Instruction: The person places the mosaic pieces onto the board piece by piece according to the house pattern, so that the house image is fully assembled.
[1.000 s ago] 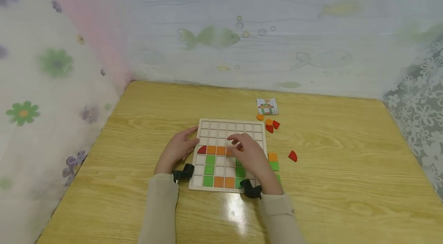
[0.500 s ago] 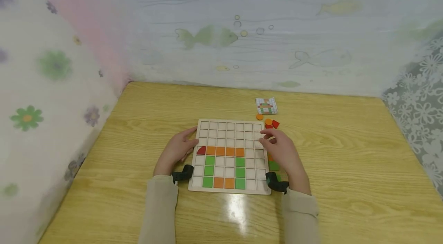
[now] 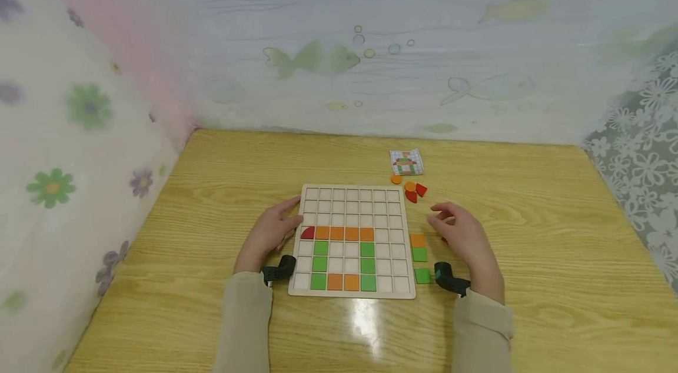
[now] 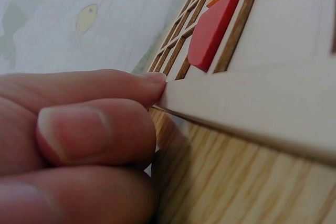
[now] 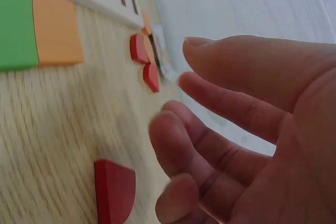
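A pale wooden grid board (image 3: 351, 300) lies on the table, partly filled with tiles. One row holds a red quarter-circle tile (image 3: 308, 233) and several orange square tiles (image 3: 352, 234); green square tiles (image 3: 319, 265) form two columns below. My left hand (image 3: 269, 232) rests at the board's left edge, a fingertip touching the rim in the left wrist view. Right of the board, my right hand (image 3: 466, 235) hovers over the table, fingers loosely bent and parted, nothing between them. Below it in the right wrist view lies a loose red quarter-circle tile (image 5: 114, 192), hidden by the hand in the head view.
Beside the board's right edge lie a loose orange square (image 3: 418, 240) and two green squares (image 3: 422, 276). Orange discs (image 3: 396, 179) and red quarter-circles (image 3: 411, 197) sit near the far right corner, below a small pattern card (image 3: 406, 162). A printed wall covering (image 3: 318, 90) rises behind the table.
My right hand has moved right, from over the board's orange row to the table beyond its right edge, uncovering the row's rightmost orange tile. The left hand stays at the board's edge.
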`<state>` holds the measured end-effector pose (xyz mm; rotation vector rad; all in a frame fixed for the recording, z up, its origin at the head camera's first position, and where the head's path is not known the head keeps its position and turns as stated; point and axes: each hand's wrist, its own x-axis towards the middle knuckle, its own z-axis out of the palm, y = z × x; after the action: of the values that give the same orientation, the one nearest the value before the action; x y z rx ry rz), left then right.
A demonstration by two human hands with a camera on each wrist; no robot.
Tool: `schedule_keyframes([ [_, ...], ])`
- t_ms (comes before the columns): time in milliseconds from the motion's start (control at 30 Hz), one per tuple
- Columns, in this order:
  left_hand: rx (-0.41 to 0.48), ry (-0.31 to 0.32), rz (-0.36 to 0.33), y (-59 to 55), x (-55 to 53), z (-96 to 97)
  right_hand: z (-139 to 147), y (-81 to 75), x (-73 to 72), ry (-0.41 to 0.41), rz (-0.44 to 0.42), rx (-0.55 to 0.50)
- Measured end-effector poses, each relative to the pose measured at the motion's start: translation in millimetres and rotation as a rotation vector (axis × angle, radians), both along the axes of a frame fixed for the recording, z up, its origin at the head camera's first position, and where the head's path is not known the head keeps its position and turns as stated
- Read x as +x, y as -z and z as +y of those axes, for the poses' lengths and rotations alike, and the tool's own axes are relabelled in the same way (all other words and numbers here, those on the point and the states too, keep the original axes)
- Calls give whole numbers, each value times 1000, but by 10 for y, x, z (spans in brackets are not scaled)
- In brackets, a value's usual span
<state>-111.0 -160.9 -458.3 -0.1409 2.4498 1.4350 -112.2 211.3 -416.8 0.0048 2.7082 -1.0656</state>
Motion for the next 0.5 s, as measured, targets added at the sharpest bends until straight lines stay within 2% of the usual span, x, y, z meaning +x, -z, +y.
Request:
schedule_keyframes([
  [267,3,-2,-5,21,-6,-6,106,51,0,41,-16,70],
  [500,13,-4,-1,28,-6,-5,188,48,34,52,-108,90],
])
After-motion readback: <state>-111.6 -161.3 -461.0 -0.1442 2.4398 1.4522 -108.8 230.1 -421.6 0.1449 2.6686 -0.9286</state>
